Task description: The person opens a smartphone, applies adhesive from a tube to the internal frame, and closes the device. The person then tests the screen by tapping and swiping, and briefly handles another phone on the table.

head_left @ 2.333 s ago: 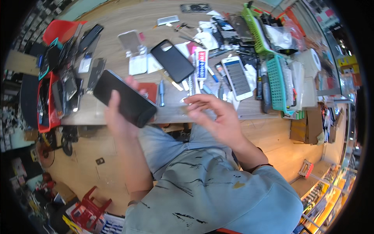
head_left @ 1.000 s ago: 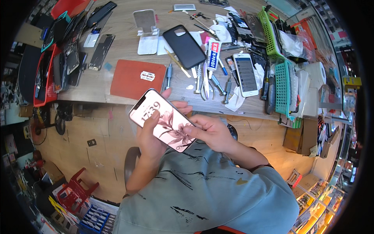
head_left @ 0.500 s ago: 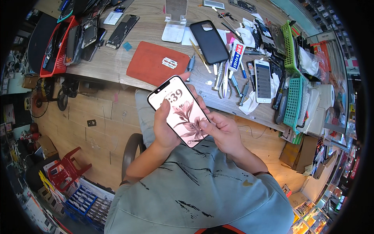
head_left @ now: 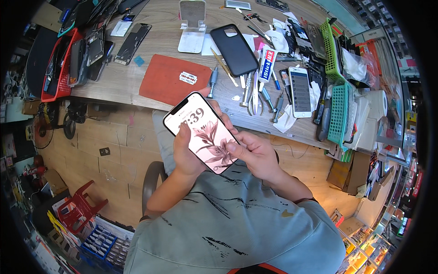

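A lit smartphone [head_left: 207, 144] with a pink flower on its screen is held in front of my chest, below the desk's front edge. My left hand [head_left: 188, 157] wraps round its left side and back, its thumb over the upper left of the screen. On the other side, my right hand [head_left: 258, 156] grips the lower right edge with its thumb on the glass. Some fingers of both hands are hidden behind the phone. Just beyond it lie a reddish-brown mat [head_left: 159, 84] with a razor blade packet [head_left: 188, 78] on it, and a grey-blue screwdriver [head_left: 213, 82].
A black phone case [head_left: 235, 50], a glue tube [head_left: 268, 64], pliers [head_left: 256, 102] and a lit white phone [head_left: 299, 93] lie on the desk. A red basket [head_left: 57, 93] stands left, green [head_left: 325, 39] and teal [head_left: 336, 114] baskets right. A red stool [head_left: 82, 208] is on the floor.
The phone and both hands sit slightly further left in the picture, and the desk items have shifted left too, as the view has moved. My grip looks the same.
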`<action>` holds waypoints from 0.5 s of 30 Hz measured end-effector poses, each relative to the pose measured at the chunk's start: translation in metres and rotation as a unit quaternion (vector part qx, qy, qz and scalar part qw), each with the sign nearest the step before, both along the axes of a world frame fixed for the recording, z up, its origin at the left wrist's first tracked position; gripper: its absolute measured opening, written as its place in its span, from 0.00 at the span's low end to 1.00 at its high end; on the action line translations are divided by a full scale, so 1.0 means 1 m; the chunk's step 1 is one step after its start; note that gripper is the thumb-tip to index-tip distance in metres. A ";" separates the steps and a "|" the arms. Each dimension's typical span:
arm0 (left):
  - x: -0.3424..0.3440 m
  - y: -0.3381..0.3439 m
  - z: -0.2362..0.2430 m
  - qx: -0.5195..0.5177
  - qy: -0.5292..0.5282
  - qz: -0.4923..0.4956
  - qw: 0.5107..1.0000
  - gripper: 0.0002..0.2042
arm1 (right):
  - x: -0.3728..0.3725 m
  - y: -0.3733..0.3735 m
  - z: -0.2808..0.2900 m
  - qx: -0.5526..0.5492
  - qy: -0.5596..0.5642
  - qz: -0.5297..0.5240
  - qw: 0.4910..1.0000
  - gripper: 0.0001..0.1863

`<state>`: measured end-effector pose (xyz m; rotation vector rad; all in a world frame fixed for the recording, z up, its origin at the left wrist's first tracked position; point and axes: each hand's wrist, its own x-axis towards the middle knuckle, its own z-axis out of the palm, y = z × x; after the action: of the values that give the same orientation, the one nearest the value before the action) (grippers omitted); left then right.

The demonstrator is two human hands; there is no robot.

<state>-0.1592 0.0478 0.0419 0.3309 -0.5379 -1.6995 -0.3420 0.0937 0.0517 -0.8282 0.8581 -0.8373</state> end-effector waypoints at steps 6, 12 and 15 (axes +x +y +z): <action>0.004 0.000 -0.001 -0.008 -0.004 -0.004 1.000 0.44 | 0.001 -0.001 0.001 -0.027 0.027 -0.023 0.999 0.13; 0.007 0.004 0.009 0.035 -0.073 -0.029 0.996 0.45 | 0.001 -0.002 0.006 -0.005 0.007 -0.043 0.999 0.14; -0.001 0.008 0.023 0.077 -0.125 -0.037 0.988 0.39 | -0.001 0.000 0.004 -0.003 0.023 -0.064 0.998 0.14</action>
<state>-0.1597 0.0556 0.0651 0.6482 -0.6086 -1.7882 -0.3434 0.0940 0.0556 -0.8066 0.9585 -0.9364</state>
